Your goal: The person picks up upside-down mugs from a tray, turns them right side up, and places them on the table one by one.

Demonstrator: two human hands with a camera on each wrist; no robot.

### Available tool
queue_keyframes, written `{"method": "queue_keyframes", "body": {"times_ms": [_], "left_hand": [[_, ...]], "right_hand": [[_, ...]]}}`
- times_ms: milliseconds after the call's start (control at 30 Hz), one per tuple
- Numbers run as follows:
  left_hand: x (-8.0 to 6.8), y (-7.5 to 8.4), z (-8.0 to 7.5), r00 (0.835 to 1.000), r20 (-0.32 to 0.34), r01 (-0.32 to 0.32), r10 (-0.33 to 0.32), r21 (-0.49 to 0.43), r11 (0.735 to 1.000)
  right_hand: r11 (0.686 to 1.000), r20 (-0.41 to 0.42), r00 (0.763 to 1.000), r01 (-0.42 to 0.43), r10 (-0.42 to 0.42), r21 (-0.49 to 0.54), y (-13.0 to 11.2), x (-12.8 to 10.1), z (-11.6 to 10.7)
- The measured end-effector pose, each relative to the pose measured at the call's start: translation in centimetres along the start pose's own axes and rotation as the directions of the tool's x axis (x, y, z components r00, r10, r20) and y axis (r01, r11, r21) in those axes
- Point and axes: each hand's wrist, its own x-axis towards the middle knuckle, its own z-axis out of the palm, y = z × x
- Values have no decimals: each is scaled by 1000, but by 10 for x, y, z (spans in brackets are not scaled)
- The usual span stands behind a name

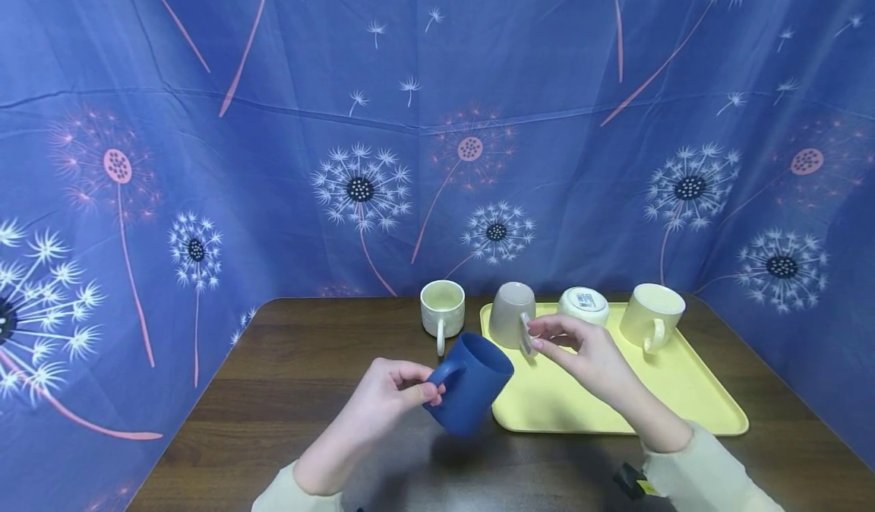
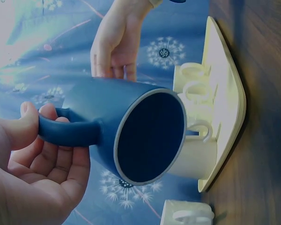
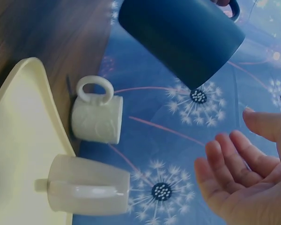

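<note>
My left hand (image 1: 410, 390) grips the handle of a dark blue mug (image 1: 472, 383) and holds it tilted above the table, its mouth facing up and away. In the left wrist view the thumb and curled fingers of my left hand (image 2: 42, 140) close round the blue mug's (image 2: 140, 136) handle. My right hand (image 1: 550, 341) hovers open over the yellow tray (image 1: 670, 390), fingertips close to a beige upside-down mug (image 1: 511, 313). The right wrist view shows my right hand (image 3: 239, 180) with its palm empty and the blue mug (image 3: 182, 35) above it.
A white mug (image 1: 442, 307) stands upright on the dark wooden table (image 1: 307, 360), left of the tray. On the tray also sit an upside-down white cup (image 1: 583, 304) and an upright cream mug (image 1: 652, 314). Blue dandelion-print cloth walls enclose the table.
</note>
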Motion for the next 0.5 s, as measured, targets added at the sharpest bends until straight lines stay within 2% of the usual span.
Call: {"method": "queue_keyframes", "body": {"times_ms": [300, 400, 500], "left_hand": [[2, -8, -11, 990, -139, -20, 18, -12, 1000], [2, -9, -14, 980, -200, -3, -3, -29, 1000], [3, -10, -16, 961, -275, 18, -29, -43, 999]], "right_hand": [[999, -36, 999, -28, 26, -44, 18, 8, 1], [998, -32, 999, -40, 39, -37, 26, 11, 2], [997, -27, 997, -71, 70, -34, 34, 13, 3]]}}
